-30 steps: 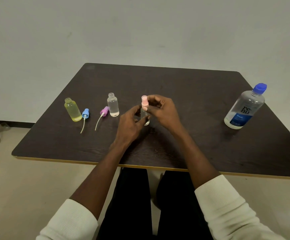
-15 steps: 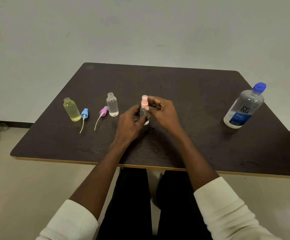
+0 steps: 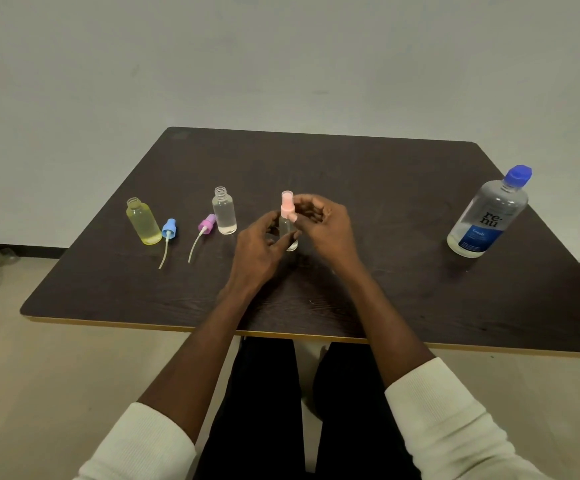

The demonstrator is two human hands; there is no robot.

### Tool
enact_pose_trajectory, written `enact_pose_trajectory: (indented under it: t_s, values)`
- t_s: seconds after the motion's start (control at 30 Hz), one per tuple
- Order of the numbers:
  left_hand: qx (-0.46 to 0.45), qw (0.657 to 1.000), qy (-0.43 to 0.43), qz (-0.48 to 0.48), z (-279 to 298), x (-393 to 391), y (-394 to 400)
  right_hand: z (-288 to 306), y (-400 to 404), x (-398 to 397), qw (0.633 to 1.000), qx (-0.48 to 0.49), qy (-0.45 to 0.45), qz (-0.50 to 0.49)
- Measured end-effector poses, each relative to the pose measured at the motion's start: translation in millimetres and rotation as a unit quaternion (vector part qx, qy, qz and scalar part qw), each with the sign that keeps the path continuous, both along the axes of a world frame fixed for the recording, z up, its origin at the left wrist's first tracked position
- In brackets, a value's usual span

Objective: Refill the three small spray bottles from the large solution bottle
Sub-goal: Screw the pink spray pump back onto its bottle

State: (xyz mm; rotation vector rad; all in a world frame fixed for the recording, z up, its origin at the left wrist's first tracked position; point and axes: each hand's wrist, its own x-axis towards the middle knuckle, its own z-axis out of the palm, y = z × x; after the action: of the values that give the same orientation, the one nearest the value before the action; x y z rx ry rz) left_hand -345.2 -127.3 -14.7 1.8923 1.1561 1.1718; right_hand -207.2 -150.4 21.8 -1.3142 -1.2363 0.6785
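A small clear spray bottle (image 3: 288, 230) stands upright mid-table with a pink spray cap (image 3: 287, 205) on top. My left hand (image 3: 259, 247) grips the bottle's body. My right hand (image 3: 319, 221) pinches the pink cap at its base. To the left stands an open clear bottle (image 3: 224, 216), its purple spray cap (image 3: 207, 224) lying beside it. Further left is an open yellow bottle (image 3: 142, 221) with a blue spray cap (image 3: 169, 228) lying next to it. The large solution bottle (image 3: 489, 216), blue lid shut, stands at the far right.
The dark wooden table (image 3: 368, 188) has a pale front edge close to my lap. Both loose caps trail thin dip tubes toward me. A cable lies on the floor at the left. A plain wall runs behind the table.
Both hands stay on the pink-capped bottle. My right fingers have shifted slightly around the cap; the other bottles have not moved.
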Motion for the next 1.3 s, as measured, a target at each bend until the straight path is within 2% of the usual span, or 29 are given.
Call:
enact_pose_trajectory:
  t_s: [0.13,0.3,0.47,0.67,0.83,0.9,1.03,1.3]
  values:
    - [0.007,1.000,0.014,-0.010,0.5,-0.3,-1.0,-4.9,1.3,0.5,0.999,0.016,-0.028,-0.013]
    - [0.004,1.000,0.000,-0.002,1.0,0.4,-1.8,3.6,-0.8,1.6,0.999,-0.005,0.012,0.035]
    - [0.006,1.000,0.010,-0.009,1.6,-0.2,-1.5,-2.5,2.1,-1.8,0.999,0.032,-0.013,-0.019]
    - [0.009,1.000,-0.004,-0.007,3.4,0.9,-2.9,0.7,2.6,0.6,1.000,0.004,0.016,0.023]
    - [0.006,1.000,0.001,-0.009,1.3,-0.4,-1.3,-2.0,3.2,0.3,0.999,0.042,-0.018,-0.008]
    - [0.006,1.000,0.004,-0.010,1.5,-0.5,-1.3,-2.6,3.3,1.7,0.999,0.032,-0.026,0.002]
    - [-0.003,1.000,-0.006,-0.004,0.9,0.8,-1.4,-0.6,1.8,3.4,0.999,-0.004,0.015,0.047]
    - [-0.012,1.000,0.013,0.003,-0.4,-0.1,1.7,-5.1,5.5,-0.9,0.999,0.037,-0.031,-0.011]
